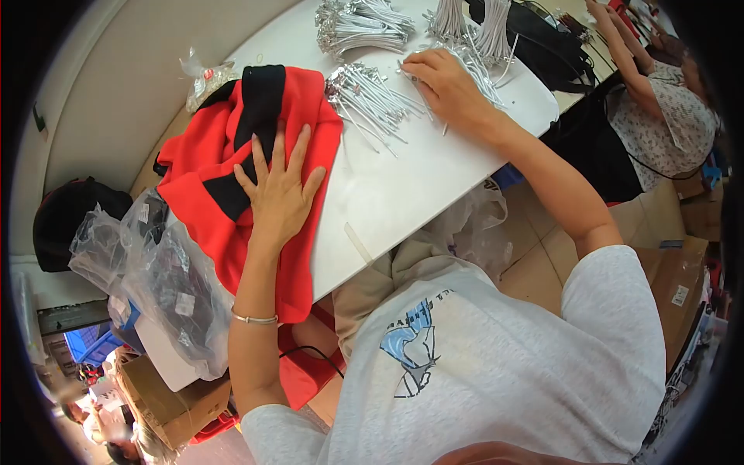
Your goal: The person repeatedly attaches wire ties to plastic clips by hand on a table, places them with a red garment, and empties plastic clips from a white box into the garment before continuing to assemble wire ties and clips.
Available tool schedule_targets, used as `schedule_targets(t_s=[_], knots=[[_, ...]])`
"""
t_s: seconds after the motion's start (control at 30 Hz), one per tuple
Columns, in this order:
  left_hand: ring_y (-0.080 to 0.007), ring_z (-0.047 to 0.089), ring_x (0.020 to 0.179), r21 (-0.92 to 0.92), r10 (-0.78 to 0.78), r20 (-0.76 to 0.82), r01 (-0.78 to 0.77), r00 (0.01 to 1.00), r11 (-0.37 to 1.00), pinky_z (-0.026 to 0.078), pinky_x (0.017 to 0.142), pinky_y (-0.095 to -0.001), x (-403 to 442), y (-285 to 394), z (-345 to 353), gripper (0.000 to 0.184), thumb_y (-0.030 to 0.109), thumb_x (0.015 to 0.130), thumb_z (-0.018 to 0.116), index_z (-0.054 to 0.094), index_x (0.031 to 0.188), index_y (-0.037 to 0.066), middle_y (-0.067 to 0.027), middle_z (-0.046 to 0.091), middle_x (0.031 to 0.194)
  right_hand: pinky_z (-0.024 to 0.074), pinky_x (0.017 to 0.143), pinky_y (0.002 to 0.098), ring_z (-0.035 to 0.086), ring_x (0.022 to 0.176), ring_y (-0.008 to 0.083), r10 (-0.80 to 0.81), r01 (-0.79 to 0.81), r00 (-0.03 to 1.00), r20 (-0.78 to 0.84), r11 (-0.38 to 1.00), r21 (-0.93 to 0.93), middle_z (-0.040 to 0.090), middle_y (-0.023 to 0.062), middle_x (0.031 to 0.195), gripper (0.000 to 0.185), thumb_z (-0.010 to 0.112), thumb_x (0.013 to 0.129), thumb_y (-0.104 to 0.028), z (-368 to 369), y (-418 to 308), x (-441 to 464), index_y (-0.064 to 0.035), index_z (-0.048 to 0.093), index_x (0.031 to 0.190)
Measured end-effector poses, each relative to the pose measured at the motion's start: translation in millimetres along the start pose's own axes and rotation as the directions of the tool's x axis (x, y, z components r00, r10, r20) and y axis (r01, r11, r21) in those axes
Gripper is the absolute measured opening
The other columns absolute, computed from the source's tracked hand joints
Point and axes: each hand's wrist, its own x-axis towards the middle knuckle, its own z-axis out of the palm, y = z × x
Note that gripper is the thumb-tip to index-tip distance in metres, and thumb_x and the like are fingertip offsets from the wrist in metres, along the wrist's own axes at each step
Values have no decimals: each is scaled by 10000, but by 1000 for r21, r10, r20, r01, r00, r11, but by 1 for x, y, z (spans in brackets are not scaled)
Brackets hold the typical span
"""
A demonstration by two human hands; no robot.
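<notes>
My left hand (pixel 280 192) lies flat with fingers spread on a red and black piece of cloth (pixel 203 159), which is bunched over the table's left side and hangs past its front edge. At the far side of the white table (pixel 403 182), my right hand (pixel 448 87) reaches among thin white cables with silvery ends. Its fingers are bent and pressed together at the tips; what they pinch is hidden. Just left of it lies a loose fanned pile of cables (pixel 372 101). More cables (pixel 480 70) lie behind and right of this hand.
A cable bundle (pixel 363 27) lies at the back, near a black bag (pixel 539 46). Clear plastic bags (pixel 174 279) and a cardboard box (pixel 167 399) are at the left. Another person (pixel 659 116) sits at the upper right. A black cap (pixel 77 221) is at the far left.
</notes>
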Motion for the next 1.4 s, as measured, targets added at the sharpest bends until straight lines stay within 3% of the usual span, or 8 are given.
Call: schedule_targets(t_s=[0.27, 0.37, 0.53, 0.6, 0.87, 1.07, 1.2, 1.4], knots=[[-369, 244, 1461, -229, -118, -143, 83, 983, 970, 131, 1116, -683, 20, 3, 5, 544, 457, 1015, 437, 380, 1529, 288, -113, 372, 1562, 496, 809, 340, 604, 898, 248, 121, -121, 992, 18, 993, 6, 654, 57, 1066, 211, 654, 842, -68, 2, -52, 33, -51, 684, 1049], [-304, 450, 1353, -722, -143, -238, -76, 961, 688, 277, 1120, -570, 21, -10, -19, 438, 334, 1010, 518, 544, 1432, 221, -116, 536, 1438, 493, 726, 337, 606, 775, 235, 288, -301, 929, 233, 953, 21, 663, 53, 942, 137, 661, 838, -105, 11, -88, 51, -52, 696, 959], [-199, 635, 1015, -929, -209, -111, -27, 972, 368, 469, 923, -329, -14, -32, -61, 268, 157, 929, 647, 717, 1186, 127, -50, 690, 1127, 465, 626, 337, 558, 624, 211, 281, -279, 944, 170, 960, -40, 650, 48, 769, 114, 666, 837, -145, 52, -70, 50, -32, 682, 846], [-177, 609, 751, -742, -166, -93, 43, 982, 669, 477, 680, -235, -34, -27, -69, 160, 70, 840, 718, 762, 993, 69, -33, 673, 895, 458, 611, 330, 546, 611, 198, 315, -325, 929, 194, 946, 21, 644, 46, 746, 121, 664, 841, -146, 47, -69, 50, -27, 684, 840], [-223, 559, 710, -168, -121, -345, 65, 931, 984, 483, 648, -294, -38, 3, -22, 45, 54, 804, 718, 740, 840, 37, -54, 637, 855, 388, 507, 276, 477, 532, 113, 408, -461, 886, 220, 826, 325, 626, 11, 658, 160, 667, 865, -166, 13, -94, 52, -14, 712, 883], [-170, 602, 721, -416, -191, -341, 34, 921, 909, 481, 626, -271, -33, 0, -25, 25, 44, 817, 723, 717, 831, 25, -38, 660, 867, 356, 490, 220, 472, 540, 70, 310, -404, 913, 264, 775, 486, 618, -14, 659, 147, 676, 884, -163, 24, -117, 49, -33, 739, 911], [-122, 641, 736, -942, -389, 166, 262, 906, 209, 516, 642, -235, -23, 5, -49, 32, 30, 858, 708, 708, 873, 1, -54, 696, 907, 359, 497, 188, 473, 547, 51, 311, -604, 796, 520, 469, 644, 625, -17, 673, 122, 692, 902, -156, 24, -127, 54, -46, 746, 897], [-106, 663, 757, -927, -334, 216, 85, 918, -364, 558, 698, -216, -8, 8, -31, 74, 18, 890, 689, 706, 937, -37, -96, 717, 937, 375, 512, 167, 481, 560, 43, 267, -700, 699, 663, 71, 710, 630, -6, 683, 110, 702, 915, -154, 26, -139, 48, -55, 746, 898]])
